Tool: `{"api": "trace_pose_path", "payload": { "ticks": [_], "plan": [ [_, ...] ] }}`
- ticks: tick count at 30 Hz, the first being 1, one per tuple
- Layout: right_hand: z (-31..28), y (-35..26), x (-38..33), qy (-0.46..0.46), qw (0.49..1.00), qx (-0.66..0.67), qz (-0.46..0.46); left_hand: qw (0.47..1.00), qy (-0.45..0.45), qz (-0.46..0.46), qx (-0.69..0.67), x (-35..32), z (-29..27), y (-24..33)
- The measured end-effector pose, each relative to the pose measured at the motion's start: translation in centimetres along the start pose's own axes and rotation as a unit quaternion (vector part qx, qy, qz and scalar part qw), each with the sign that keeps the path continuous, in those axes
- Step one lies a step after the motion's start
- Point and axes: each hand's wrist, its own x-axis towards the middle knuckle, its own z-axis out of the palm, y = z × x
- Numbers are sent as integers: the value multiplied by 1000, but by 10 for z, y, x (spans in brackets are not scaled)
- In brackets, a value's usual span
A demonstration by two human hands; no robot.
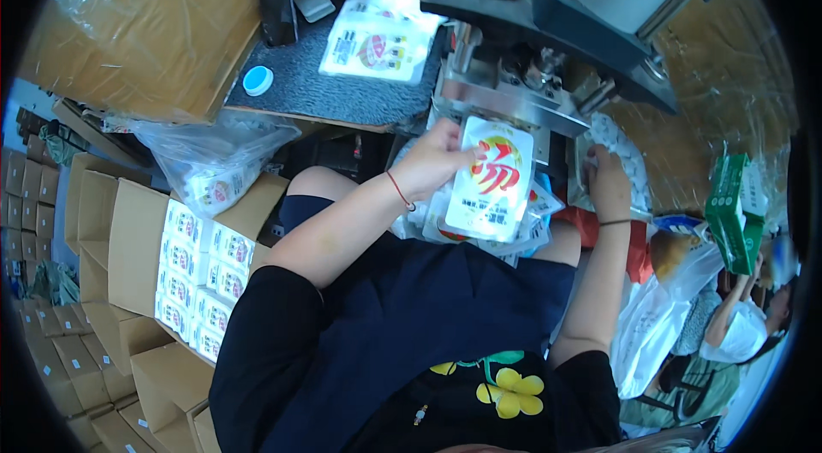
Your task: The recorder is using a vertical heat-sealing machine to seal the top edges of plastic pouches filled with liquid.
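My left hand (438,163) pinches the upper left edge of a white printed pouch (492,183) with large red lettering. More pouches (541,206) lie in a pile below it, over my lap. Just above the held pouch stands a metal press machine (514,98). To the right, my right hand (609,183) is bent at a container of small whitish pieces (623,145), too small to name. Its fingers are curled together, and what they grip, if anything, is hidden.
On a dark blue tabletop (342,98) lie a stack of pouches (377,42), a blue lid (258,80) and a phone (277,8). At left, an open carton (137,247) holds rows of printed packs. Another person (736,316) sits at far right near a green box (735,213).
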Motion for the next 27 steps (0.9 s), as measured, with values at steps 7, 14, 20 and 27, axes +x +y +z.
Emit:
{"api": "trace_pose_path", "payload": {
  "ticks": [7,14,20,27],
  "plan": [
    [-3,15,6,-39,999,0,-34,592,220,303,714,35,-119,57],
    [-21,-5,-26,149,979,138,-28,696,133,332,623,-55,-96,22],
    [-33,-104,-34,49,923,312,-221,946,12,114,302,-70,-38,36],
    [-55,-133,-28,24,888,411,-207,977,-133,-13,164,-73,12,7]
  ]
}}
